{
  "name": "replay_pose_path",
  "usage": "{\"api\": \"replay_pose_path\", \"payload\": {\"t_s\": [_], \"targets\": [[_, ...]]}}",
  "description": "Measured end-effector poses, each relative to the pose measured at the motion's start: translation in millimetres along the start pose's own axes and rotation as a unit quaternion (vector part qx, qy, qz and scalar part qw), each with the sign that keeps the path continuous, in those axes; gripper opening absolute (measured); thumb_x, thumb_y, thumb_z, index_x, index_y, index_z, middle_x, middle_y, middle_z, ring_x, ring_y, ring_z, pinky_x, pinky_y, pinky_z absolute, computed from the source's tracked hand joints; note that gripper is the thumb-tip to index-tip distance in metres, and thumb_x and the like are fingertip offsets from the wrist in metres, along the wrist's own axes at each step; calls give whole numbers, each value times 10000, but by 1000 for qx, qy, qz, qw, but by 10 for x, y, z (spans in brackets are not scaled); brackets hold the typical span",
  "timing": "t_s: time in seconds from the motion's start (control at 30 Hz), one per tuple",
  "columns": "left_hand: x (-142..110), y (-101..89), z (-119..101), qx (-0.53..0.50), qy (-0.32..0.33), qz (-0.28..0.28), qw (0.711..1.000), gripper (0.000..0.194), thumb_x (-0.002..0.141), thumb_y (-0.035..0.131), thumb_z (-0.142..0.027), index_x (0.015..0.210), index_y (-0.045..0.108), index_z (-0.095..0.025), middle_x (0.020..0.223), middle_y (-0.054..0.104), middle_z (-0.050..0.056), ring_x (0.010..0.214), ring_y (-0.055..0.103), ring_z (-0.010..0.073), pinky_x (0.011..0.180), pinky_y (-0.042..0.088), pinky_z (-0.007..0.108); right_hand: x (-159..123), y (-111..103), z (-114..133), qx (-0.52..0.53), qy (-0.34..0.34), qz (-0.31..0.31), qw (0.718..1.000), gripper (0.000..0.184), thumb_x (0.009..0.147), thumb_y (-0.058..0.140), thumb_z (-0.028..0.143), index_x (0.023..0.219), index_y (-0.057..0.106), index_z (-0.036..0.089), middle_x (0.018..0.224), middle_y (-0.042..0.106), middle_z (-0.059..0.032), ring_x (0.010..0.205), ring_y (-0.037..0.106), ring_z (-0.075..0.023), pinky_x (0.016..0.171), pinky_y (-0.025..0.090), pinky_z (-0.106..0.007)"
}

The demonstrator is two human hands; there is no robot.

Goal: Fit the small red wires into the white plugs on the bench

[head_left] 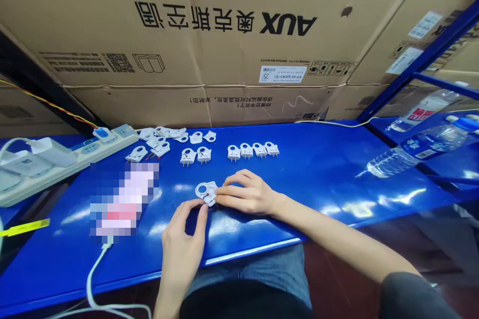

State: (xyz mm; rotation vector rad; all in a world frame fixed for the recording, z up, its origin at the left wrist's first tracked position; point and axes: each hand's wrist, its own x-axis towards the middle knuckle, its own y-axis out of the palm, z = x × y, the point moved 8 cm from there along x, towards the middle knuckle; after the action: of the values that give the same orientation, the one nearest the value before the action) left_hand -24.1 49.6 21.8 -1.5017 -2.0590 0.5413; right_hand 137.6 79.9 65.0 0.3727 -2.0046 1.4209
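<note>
Low over the blue shelf top (299, 174), a white plug housing (202, 189) with a round hole lies between my hands, its inside facing up. A small red spot and a dark bit, perhaps a wire, show inside it. My left hand (183, 239) pinches its near edge between thumb and forefinger. From the other side, the fingers of my right hand (249, 194) grip its right edge and cover part of it. Beyond my hands stand several finished-looking white plugs (246, 150) in a row, pins toward me. Another pair of plugs (187, 156) sits left of them.
Several loose plug parts (159, 134) are heaped at the back left. A power strip (90, 152) with adapters runs along the left side. Nearer lies a blurred-out device (127, 199) with a white cable (92, 279). Water bottles (415, 152) lie at right; a large carton (224, 60) stands behind.
</note>
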Motion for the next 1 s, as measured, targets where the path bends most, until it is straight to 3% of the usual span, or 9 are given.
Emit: {"api": "replay_pose_path", "payload": {"t_s": [0.13, 0.33, 0.43, 0.53, 0.6, 0.73, 1.0], "targets": [[1, -20, -26, 0, -4, -6, 1000, 333, 948, 532, -537, 977, 706, -255, 1000, 746, 25, 841, 691, 214, 738, 574, 317, -18, 59, -15, -4, 11, 29, 1000, 192, 1040, 575, 233, 1091, 757, 266, 1186, 765, 24, 1101, 639, -161, 881, 520, -308], [11, -11, 4, 0, 9, 6, 1000, 340, 945, 540, -538, 959, 705, -241, 974, 741, 33, 805, 669, 196, 506, 489, 230, -18, 41, 3, -10, 6, 18, 1000, 224, 1054, 537, 220, 1087, 756, 255, 1170, 767, 27, 1082, 635, -154, 872, 520, -291], [13, -17, 26, -2, 27, 7, 1000, 327, 949, 553, -522, 947, 708, -234, 960, 742, 35, 787, 669, 188, 522, 502, 228, -20, 50, 18, -14, 2, 22, 1000, 228, 1057, 531, 225, 1093, 754, 261, 1166, 766, 38, 1079, 637, -143, 868, 519, -284], [3, -18, 16, -1, 51, 8, 999, 301, 952, 565, -497, 923, 710, -235, 935, 746, 26, 798, 680, 189, 648, 552, 257, -19, 75, 14, -15, 12, 26, 999, 212, 1054, 545, 231, 1093, 751, 264, 1156, 768, 36, 1071, 637, -146, 849, 510, -286], [-8, 0, -8, 4, 65, 15, 998, 277, 947, 574, -477, 902, 712, -242, 918, 751, 18, 852, 691, 204, 758, 565, 290, -18, 98, -42, -10, 47, 24, 999, 195, 1049, 557, 241, 1093, 747, 255, 1137, 774, 19, 1069, 631, -159, 840, 501, -300], [-22, 61, -91, 7, 85, 31, 996, 265, 953, 554, -449, 849, 701, -253, 916, 745, 23, 962, 687, 234, 899, 529, 359, -50, 194, -329, 16, 181, 32, 983, 195, 1046, 554, 267, 1095, 740, 241, 1097, 778, -15, 1055, 613, -191, 872, 485, -338], [-8, 129, -64, 36, 79, 46, 995, 269, 953, 542, -448, 863, 713, -262, 875, 687, 24, 865, 644, 220, 814, 495, 358, -175, 411, -856, 1, 354, 55, 934, 174, 1031, 567, 273, 1085, 727, 228, 1102, 773, -57, 1069, 582, -253, 907, 422, -402]]}}
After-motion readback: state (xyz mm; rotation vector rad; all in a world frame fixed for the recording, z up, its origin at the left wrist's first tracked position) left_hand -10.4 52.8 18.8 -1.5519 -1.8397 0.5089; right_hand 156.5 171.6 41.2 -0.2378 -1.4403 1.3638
